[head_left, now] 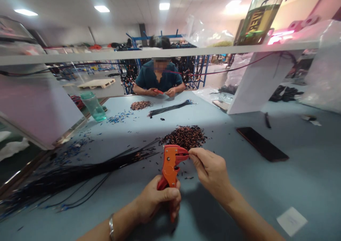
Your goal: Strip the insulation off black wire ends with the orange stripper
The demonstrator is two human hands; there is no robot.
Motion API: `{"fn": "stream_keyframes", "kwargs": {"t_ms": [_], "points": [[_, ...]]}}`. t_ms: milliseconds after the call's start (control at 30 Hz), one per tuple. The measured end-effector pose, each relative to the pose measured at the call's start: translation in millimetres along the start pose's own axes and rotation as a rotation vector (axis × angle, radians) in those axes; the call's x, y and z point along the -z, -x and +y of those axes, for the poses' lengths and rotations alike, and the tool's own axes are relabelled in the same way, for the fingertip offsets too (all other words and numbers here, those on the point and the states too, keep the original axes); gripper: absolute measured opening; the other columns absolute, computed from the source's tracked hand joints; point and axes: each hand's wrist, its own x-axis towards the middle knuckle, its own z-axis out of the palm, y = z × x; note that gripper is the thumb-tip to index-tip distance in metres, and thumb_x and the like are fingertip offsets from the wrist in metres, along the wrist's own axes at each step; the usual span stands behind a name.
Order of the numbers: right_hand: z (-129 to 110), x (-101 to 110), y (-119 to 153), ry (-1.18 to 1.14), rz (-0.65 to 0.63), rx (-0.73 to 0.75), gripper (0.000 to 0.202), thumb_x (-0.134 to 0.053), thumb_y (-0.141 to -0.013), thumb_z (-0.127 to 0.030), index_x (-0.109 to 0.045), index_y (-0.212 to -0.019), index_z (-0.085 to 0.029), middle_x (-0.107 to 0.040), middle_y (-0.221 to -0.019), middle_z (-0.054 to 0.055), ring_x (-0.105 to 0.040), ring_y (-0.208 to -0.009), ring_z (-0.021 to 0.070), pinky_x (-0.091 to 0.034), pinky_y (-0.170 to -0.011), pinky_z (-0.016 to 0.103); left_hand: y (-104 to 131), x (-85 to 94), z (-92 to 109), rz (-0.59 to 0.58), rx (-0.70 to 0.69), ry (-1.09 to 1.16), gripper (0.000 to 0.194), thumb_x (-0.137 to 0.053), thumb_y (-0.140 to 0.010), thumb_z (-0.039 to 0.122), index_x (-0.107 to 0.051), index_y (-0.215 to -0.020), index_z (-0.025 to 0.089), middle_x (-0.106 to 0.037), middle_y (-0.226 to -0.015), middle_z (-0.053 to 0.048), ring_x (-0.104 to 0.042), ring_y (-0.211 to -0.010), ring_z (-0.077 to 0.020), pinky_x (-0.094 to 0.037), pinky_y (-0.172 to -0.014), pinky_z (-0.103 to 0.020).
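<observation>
My left hand is wrapped around the handles of an orange and red wire stripper, which stands upright with its jaws to the right. My right hand is closed in a pinch right at those jaws. A thin dark wire shows between the fingertips and the jaws; most of it is hidden. Just behind the tool lies a pile of short black and copper-coloured pieces. A long bundle of black wires stretches across the left of the table, its ends near the stripper.
Opposite sits a co-worker holding a red tool. Farther back lie a smaller wire bundle, a copper-coloured pile and blue bits. A green bottle stands left, a phone lies right, and a shelf spans above.
</observation>
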Motion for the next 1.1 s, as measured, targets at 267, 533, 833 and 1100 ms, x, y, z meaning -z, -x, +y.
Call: {"fn": "stream_keyframes", "kwargs": {"t_ms": [267,533,833,1100], "points": [[-1.1,-1.3,-0.5,-0.007,-0.001,-0.007,0.02,-0.047,-0.093,-0.013,-0.064,-0.084,-0.02,-0.069,-0.067,0.001,-0.061,-0.056,0.0137,-0.046,-0.059,0.025,-1.3,-0.9,-2.9,0.023,-0.02,-0.07,0.045,-0.08,-0.067,0.049,-0.05,-0.068,0.016,-0.054,-0.046,0.002,-0.051,-0.036,-0.0098,-0.041,-0.038,-0.02],[-2.9,-1.4,0.5,-0.007,0.02,0.003,0.024,-0.047,-0.092,-0.013,-0.066,-0.08,-0.02,-0.071,-0.067,0.002,-0.062,-0.055,0.0139,-0.046,-0.06,0.027,-0.3,-0.8,-5.8,0.034,-0.033,-0.062,0.045,-0.08,-0.068,0.05,-0.049,-0.07,0.017,-0.05,-0.041,0.005,-0.046,-0.031,-0.008,-0.037,-0.034,-0.018],[-0.1,-2.3,0.1,-0.005,-0.016,-0.029,0.023,-0.047,-0.093,-0.014,-0.064,-0.078,-0.019,-0.066,-0.063,0.0,-0.058,-0.054,0.0139,-0.044,-0.058,0.026,-1.4,-1.0,-3.1,0.071,-0.004,0.018,0.049,-0.081,-0.065,0.052,-0.044,-0.069,0.02,-0.038,-0.039,0.012,-0.03,-0.025,-0.0036,-0.029,-0.028,-0.016],[4.1,-3.8,0.5,-0.01,-0.026,-0.038,0.023,-0.047,-0.092,-0.015,-0.066,-0.081,-0.021,-0.068,-0.065,0.0,-0.06,-0.056,0.0141,-0.046,-0.057,0.024,-1.4,-5.6,-4.1,0.065,-0.029,0.025,0.045,-0.078,-0.071,0.051,-0.046,-0.07,0.019,-0.042,-0.042,0.01,-0.034,-0.026,-0.0039,-0.033,-0.03,-0.018]]}}
